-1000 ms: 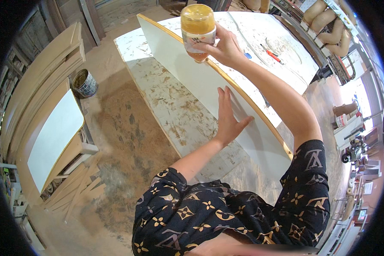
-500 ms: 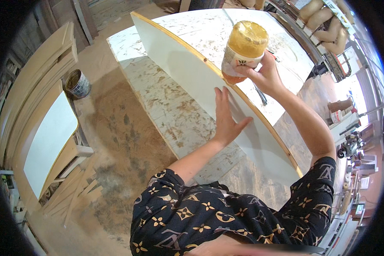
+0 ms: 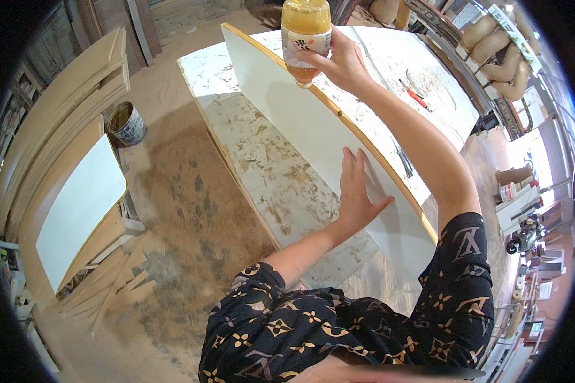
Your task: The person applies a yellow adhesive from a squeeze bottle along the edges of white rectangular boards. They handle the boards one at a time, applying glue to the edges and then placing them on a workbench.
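Observation:
A long white panel [image 3: 291, 121] stands on edge on a white, brown-stained table [image 3: 255, 140]. Its upper edge [image 3: 345, 118] is a narrow yellowish strip. With fingers wrapped round it, my right hand [image 3: 346, 64] holds a clear glue bottle [image 3: 305, 45] upside down, amber liquid inside and its neck pointing down at the strip's far part. The neck is at or just above the strip; I cannot tell if they touch. My left hand [image 3: 358, 195] lies open against the panel's near face, fingers stretched and thumb spread.
Red-handled pliers [image 3: 417, 97] and dark, thin tools [image 3: 405, 162] lie on the table beyond the panel. A stained bucket [image 3: 127, 124] stands on the floor at left, near stacked boards [image 3: 64, 102] and a white curved-edge panel [image 3: 83, 210]. Bulky tan rolls [image 3: 501, 54] are at far right.
My right hand has carried the inverted bottle away from me and left along the strip. The left hand remains on the panel's face. The whole view has shifted slightly.

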Demonstrator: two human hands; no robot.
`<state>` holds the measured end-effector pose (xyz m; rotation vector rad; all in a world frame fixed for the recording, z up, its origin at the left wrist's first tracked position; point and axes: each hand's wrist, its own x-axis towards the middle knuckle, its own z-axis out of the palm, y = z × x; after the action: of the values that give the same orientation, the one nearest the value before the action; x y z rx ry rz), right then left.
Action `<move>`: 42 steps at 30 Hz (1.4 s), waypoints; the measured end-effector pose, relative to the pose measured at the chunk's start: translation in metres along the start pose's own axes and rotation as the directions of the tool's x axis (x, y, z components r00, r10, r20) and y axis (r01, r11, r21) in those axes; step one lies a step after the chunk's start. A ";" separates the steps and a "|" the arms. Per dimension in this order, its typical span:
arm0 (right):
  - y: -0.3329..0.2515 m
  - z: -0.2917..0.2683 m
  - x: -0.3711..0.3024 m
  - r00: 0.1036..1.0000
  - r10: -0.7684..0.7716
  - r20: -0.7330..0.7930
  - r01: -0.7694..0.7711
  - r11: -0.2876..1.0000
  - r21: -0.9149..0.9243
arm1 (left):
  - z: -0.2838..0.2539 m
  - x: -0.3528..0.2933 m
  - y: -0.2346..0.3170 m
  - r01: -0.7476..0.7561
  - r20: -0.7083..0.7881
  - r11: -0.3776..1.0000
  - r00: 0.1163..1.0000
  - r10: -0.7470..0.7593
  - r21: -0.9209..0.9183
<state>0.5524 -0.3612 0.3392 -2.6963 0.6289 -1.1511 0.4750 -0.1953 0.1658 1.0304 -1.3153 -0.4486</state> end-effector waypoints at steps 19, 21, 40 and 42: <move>0.009 0.026 0.039 0.999 -0.033 0.019 0.032 0.997 0.068 | -0.013 0.015 -0.018 -0.025 -0.026 0.999 0.999 0.026 0.040; 0.014 0.053 0.067 0.999 -0.030 -0.011 0.031 0.998 0.060 | -0.014 0.015 -0.021 -0.060 -0.055 0.998 0.997 0.061 0.029; 0.009 0.048 0.072 0.996 0.018 0.083 -0.029 0.991 0.134 | -0.021 0.017 -0.021 0.001 0.007 1.000 1.000 -0.001 0.002; 0.013 0.067 0.091 0.997 0.047 0.057 -0.054 0.990 0.131 | -0.021 0.017 -0.022 -0.009 0.001 1.000 1.000 0.009 -0.009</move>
<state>0.6524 -0.4146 0.3487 -2.5754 0.5868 -1.0647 0.5042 -0.2119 0.1593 1.0162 -1.3175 -0.4478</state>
